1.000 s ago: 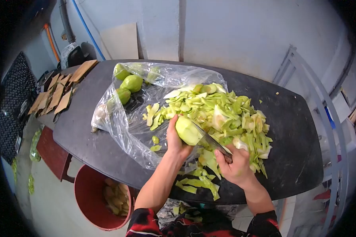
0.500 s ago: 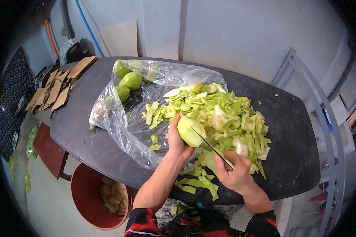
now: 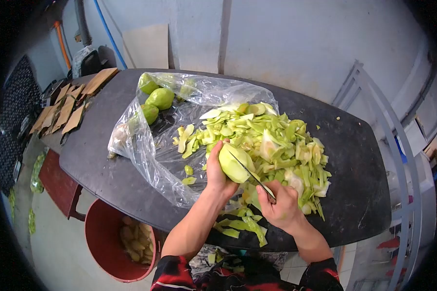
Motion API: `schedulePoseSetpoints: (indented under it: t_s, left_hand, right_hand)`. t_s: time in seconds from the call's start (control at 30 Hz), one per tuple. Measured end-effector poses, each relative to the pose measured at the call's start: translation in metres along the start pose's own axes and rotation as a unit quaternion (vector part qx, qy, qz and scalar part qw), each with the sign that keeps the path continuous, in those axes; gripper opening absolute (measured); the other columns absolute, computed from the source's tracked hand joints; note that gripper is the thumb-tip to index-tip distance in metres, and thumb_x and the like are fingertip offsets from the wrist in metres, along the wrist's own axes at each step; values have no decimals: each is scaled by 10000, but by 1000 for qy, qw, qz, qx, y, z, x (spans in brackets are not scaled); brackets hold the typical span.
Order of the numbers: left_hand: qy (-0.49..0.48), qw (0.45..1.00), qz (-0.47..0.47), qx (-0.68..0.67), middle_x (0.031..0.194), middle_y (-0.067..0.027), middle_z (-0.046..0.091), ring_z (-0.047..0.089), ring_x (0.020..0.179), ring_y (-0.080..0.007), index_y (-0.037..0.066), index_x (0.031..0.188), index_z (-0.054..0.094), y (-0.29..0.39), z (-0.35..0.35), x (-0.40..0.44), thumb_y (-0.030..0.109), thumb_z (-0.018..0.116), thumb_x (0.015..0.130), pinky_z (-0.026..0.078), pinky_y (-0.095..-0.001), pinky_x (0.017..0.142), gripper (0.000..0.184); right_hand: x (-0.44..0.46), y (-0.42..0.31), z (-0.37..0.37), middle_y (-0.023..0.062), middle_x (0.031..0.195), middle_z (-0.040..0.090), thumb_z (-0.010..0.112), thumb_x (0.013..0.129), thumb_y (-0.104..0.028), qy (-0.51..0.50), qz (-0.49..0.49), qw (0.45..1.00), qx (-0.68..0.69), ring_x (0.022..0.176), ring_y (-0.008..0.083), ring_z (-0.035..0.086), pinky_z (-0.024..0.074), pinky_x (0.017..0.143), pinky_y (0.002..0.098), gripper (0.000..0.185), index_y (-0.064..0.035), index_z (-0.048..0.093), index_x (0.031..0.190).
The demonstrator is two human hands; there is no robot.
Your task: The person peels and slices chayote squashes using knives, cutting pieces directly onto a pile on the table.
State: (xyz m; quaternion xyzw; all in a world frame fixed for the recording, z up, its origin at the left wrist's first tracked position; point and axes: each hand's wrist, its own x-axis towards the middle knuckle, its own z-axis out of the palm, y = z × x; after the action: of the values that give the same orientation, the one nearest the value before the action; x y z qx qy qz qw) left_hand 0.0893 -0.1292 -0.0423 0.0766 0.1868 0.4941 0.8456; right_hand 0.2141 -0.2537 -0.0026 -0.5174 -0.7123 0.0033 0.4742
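Note:
My left hand (image 3: 217, 169) is closed around a peeled pale-green fruit (image 3: 235, 164), which looks like a chayote, and holds it from the left and below. In my right hand (image 3: 281, 206) is a knife (image 3: 247, 170), gripped low by the handle. Its thin dark blade lies slantwise against the facing side of the fruit. Just beyond both hands spreads a large heap of green peelings (image 3: 272, 131). More long peel strips (image 3: 243, 225) lie near the table edge between my forearms. Several whole green fruits (image 3: 160, 99) rest at the clear plastic bag (image 3: 155, 160).
The dark table (image 3: 357, 165) has a curved edge. Below it on the left stands a red bucket (image 3: 96, 237) with several pale pieces inside, beside a dark red stool (image 3: 56, 182). Flattened cardboard (image 3: 70, 114) lies at the far left, and a grey metal frame (image 3: 398, 145) stands at right.
My right hand has moved slightly up and left, the knife with it, and the blade sits a little farther along the fruit. My left hand keeps nearly the same place.

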Motion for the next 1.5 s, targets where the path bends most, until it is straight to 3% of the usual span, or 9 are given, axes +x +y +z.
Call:
schedulePoseSetpoints:
  t_s: [0.33,0.4,0.47,0.57,0.6,0.73,0.97,1.33,1.5]
  left_hand:
    - [15,1000,2,-7,927,-108,628,635,825,-303,168,1139,550,3,4,-2,397,526,969,536,-492,774,287]
    - [-32,999,-2,11,989,-33,619,625,901,-211,170,1129,549,-1,7,-7,393,519,972,530,-403,812,274]
    - [-20,1000,-3,11,981,-33,619,626,898,-212,170,1128,548,-4,5,-5,390,523,970,530,-403,808,271]
    - [-18,1000,-6,5,962,-40,620,627,897,-213,167,1126,548,-1,3,-5,379,534,966,532,-403,805,265]
    - [0,1000,3,17,944,-78,622,631,880,-258,151,1122,553,1,4,-3,368,540,954,537,-438,797,274]
    - [9,998,29,56,926,-124,627,640,867,-301,120,1102,565,6,2,-1,322,557,924,549,-452,788,269]
    - [-11,999,-45,-7,917,-130,632,644,860,-291,114,1084,576,3,-2,-3,298,559,917,549,-461,783,249]
    - [13,999,-21,-33,921,-124,622,636,862,-290,108,1053,568,9,-4,0,302,554,919,550,-468,789,237]
    - [-4,1000,-22,-13,907,-120,618,638,866,-288,108,1047,561,6,-3,-4,309,554,918,555,-462,775,239]
  right_hand:
    - [-3,-18,-18,67,509,501,724,844,-59,23,-3,1000,2,407,207,530,400,421,324,153,-19,608,752]
    - [-6,-7,-13,72,516,508,720,848,-57,-2,10,1000,3,409,209,531,400,422,328,152,-20,607,753]
    - [-10,8,-5,166,684,632,697,798,-46,-60,28,998,5,588,354,649,511,531,401,174,3,618,946]
    - [-9,6,-4,165,657,618,687,809,-33,-57,22,998,12,576,355,645,508,524,404,146,8,608,925]
    - [-4,3,0,87,537,534,699,865,-62,-8,11,1000,5,422,240,547,407,428,350,144,-16,607,766]
    - [-2,-7,-8,88,526,528,713,857,-75,-20,53,998,25,414,245,539,404,425,357,152,-10,607,769]
    - [-10,-6,-9,70,516,522,719,846,-61,16,1,1000,21,411,219,541,403,427,332,155,-12,609,749]
    - [-15,-8,-11,86,576,593,709,846,-59,86,-46,995,23,455,213,587,439,449,307,127,-16,663,735]
    - [-13,-1,-2,74,518,532,707,851,-54,12,-19,1000,5,424,207,564,413,428,324,139,-11,623,749]
